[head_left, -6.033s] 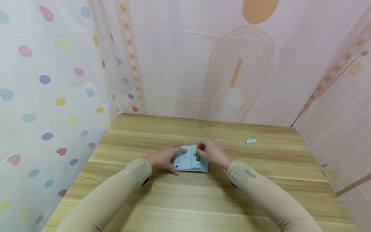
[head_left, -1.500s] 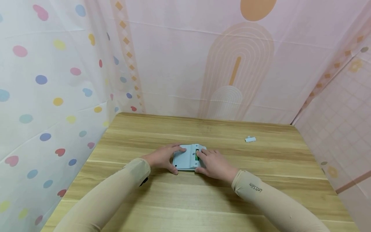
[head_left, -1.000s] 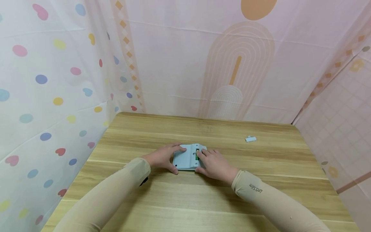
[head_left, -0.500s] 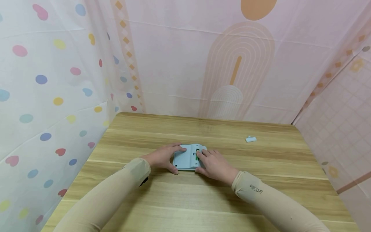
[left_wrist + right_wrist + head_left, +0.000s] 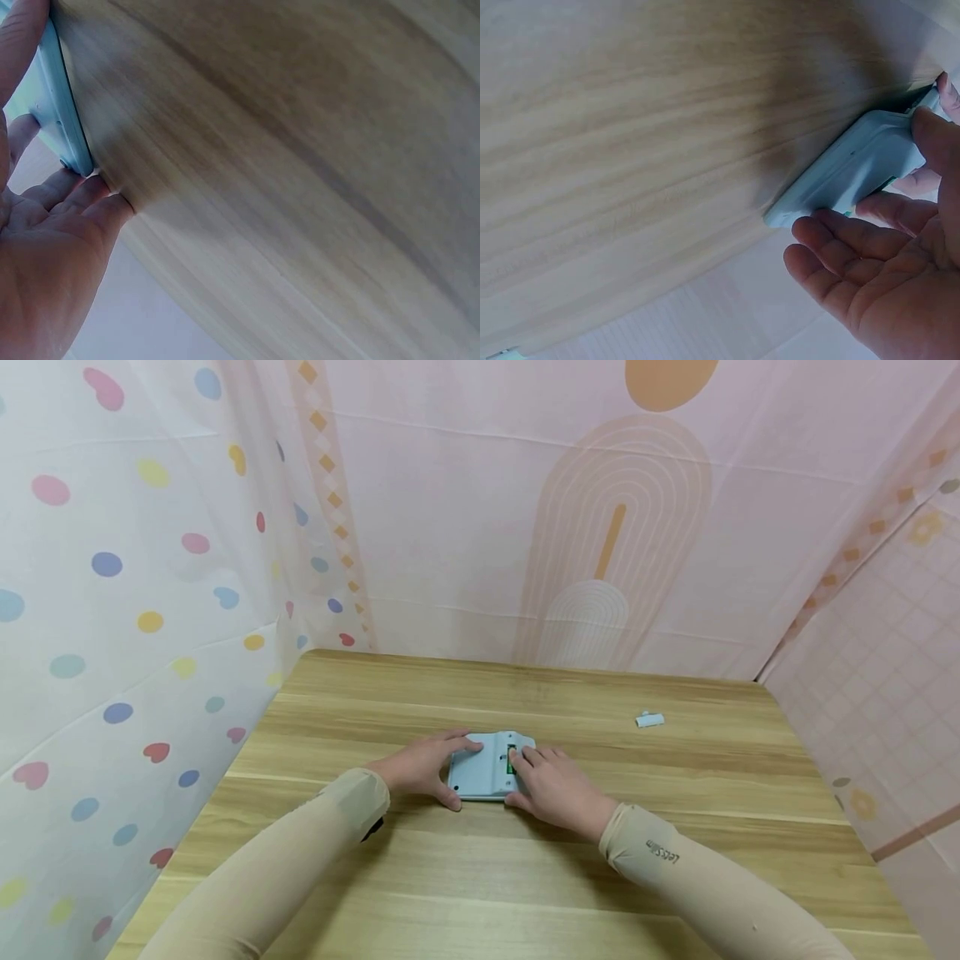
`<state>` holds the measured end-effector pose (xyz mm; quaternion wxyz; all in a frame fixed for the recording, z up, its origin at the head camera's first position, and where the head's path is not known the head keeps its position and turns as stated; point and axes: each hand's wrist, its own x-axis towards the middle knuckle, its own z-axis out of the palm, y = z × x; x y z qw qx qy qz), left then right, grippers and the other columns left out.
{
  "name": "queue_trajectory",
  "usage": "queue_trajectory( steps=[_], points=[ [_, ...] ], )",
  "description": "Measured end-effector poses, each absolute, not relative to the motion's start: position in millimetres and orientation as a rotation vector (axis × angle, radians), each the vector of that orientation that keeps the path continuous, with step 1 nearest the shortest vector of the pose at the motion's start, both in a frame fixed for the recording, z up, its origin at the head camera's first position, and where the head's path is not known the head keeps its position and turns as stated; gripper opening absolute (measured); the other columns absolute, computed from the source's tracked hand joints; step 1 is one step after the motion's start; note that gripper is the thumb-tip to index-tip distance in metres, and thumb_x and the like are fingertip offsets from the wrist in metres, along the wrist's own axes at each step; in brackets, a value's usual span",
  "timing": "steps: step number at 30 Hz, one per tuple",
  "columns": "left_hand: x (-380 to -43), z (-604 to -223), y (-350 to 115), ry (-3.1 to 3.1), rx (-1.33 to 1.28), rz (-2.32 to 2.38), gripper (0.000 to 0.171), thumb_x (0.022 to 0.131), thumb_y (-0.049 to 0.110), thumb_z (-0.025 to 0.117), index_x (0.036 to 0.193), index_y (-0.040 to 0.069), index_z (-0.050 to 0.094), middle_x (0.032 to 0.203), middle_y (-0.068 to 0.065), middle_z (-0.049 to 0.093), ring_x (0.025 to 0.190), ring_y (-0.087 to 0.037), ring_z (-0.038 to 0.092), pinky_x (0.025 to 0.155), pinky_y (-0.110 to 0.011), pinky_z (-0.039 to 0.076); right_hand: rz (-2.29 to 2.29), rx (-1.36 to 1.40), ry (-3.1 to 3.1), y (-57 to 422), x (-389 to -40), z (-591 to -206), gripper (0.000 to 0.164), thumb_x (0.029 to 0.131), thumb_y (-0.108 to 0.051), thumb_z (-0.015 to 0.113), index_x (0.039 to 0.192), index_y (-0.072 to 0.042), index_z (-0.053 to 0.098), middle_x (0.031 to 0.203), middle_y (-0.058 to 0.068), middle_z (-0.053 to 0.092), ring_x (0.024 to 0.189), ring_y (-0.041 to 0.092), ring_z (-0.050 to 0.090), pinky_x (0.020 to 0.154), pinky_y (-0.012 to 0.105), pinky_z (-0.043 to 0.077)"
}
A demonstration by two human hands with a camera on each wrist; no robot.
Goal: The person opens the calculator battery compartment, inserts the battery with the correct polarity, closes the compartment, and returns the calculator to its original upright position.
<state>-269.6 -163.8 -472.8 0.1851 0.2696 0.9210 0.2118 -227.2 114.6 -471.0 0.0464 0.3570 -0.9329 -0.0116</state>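
Note:
A light-blue calculator (image 5: pixel 476 773) lies back side up on the table. Its battery slot faces up, with a green battery (image 5: pixel 512 768) inside. My left hand (image 5: pixel 420 768) grips the left side, thumb at the near edge and fingers at the far corner. In the left wrist view the calculator's edge (image 5: pixel 69 105) sits between thumb and fingers. From the right, my right hand (image 5: pixel 558 787) holds the calculator with its thumb on the near edge. Its index fingertip presses on the battery and partly hides it. The calculator's front is hidden.
A small light-blue battery cover (image 5: pixel 649 720) with a tab lies apart on the wooden table (image 5: pixel 465 877), at the back right. Patterned curtains (image 5: pixel 442 527) hang behind the table and along both sides.
Six seconds ago my right hand's fingertips were at the battery from above; now the thumb has come to the near edge and the index finger presses. The last second shows almost no movement.

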Motion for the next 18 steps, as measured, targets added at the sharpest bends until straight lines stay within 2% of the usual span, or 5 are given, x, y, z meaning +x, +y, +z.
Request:
queue_trajectory(
  steps=[7, 13, 18],
  points=[
    [-269.2, -471.6, -163.4, 2.594, 0.757, 0.600, 0.101, 0.079, 0.041, 0.097, 0.164, 0.023, 0.045, 0.178, -0.014, 0.025, 0.160, -0.042, 0.033, 0.127, -0.060, 0.034, 0.029, 1.082, -2.906, 114.9, -226.1, -468.3, 0.075, 0.104, -0.055, 0.065, 0.153, 0.001, 0.055, 0.150, 0.023, 0.063, 0.139, 0.038, 0.061, 0.114, 0.055, 0.051],
    [-269.3, -470.8, -162.9, 2.596, 0.752, 0.593, 0.101, 0.079, 0.040, 0.097, 0.164, 0.025, 0.045, 0.178, -0.014, 0.025, 0.160, -0.042, 0.033, 0.127, -0.061, 0.034, 0.225, 1.042, -3.030, 121.8, -228.9, -464.2, 0.078, 0.102, -0.054, 0.068, 0.158, -0.003, 0.050, 0.155, 0.021, 0.060, 0.145, 0.037, 0.057, 0.122, 0.056, 0.045],
    [-269.2, -473.3, -163.1, 2.596, 0.740, 0.595, 0.100, 0.078, 0.040, 0.097, 0.163, 0.027, 0.046, 0.178, -0.012, 0.025, 0.161, -0.041, 0.032, 0.129, -0.060, 0.033, 0.356, 1.032, -3.042, 134.4, -231.6, -460.1, 0.073, 0.101, -0.048, 0.073, 0.154, -0.002, 0.054, 0.147, 0.020, 0.066, 0.137, 0.036, 0.063, 0.118, 0.054, 0.048]
  ],
)
